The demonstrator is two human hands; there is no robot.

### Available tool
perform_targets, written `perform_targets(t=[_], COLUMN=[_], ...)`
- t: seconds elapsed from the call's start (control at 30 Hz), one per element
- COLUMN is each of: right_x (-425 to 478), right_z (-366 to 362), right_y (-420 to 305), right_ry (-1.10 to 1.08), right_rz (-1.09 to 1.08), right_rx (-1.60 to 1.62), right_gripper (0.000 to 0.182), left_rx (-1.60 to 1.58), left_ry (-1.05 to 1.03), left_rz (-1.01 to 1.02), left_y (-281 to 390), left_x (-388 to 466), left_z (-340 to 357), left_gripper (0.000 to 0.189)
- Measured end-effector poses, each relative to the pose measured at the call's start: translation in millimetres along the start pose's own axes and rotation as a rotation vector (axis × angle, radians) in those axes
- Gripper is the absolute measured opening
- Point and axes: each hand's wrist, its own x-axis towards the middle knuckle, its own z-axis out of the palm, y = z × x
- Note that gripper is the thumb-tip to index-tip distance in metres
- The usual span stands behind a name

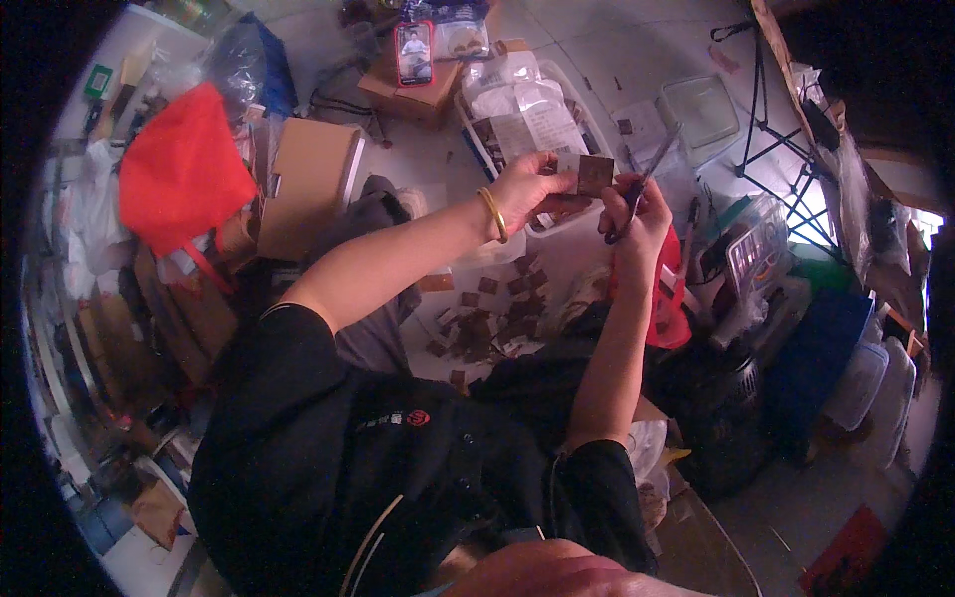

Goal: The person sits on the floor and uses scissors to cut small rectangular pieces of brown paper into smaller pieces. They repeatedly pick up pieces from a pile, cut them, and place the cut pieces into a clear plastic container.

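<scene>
My left hand (526, 186), with a gold bangle at the wrist, pinches a small flat piece (596, 176), brown at one end and whitish at the other. Close beside it, my right hand (642, 216) holds dark-handled scissors (662, 149), their blades pointing up and away from the piece. Both hands are above the near end of a white plastic tub (571, 71), which holds plastic packets and a printed paper sheet (541, 127). Lower down, a loose heap of small brown squares (477, 324) lies on the floor between my legs.
A phone in a red case (414, 54) rests on a cardboard box (418, 93) beyond the tub. Leftward are a bright red bag (183, 172) and a larger carton (306, 190). A clear lidded container (700, 116), a black basket (720, 418) and a folding metal frame (776, 142) stand rightward.
</scene>
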Motion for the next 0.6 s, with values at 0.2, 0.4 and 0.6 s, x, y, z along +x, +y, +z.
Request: perform_targets(t=[0.2, 0.4, 0.6], right_x=[-0.8, 3.5, -0.6], right_z=[3.0, -1.4, -6.3], right_y=[-4.9, 0.0, -2.8], right_ry=[0.024, 0.024, -0.155], right_rz=[0.013, 0.001, 0.022], right_rx=[-0.095, -0.141, -0.621], right_gripper=[0.016, 0.023, 0.038], left_rx=[-0.023, 0.055, -0.177], left_ry=[0.043, 0.111, 0.121], left_rz=[0.083, 0.044, 0.068], left_y=[0.7, 12.9, 10.3], left_x=[6.2, -1.7, 21.8], left_z=[1.0, 9.8, -14.7], left_gripper=[0.021, 0.023, 0.022])
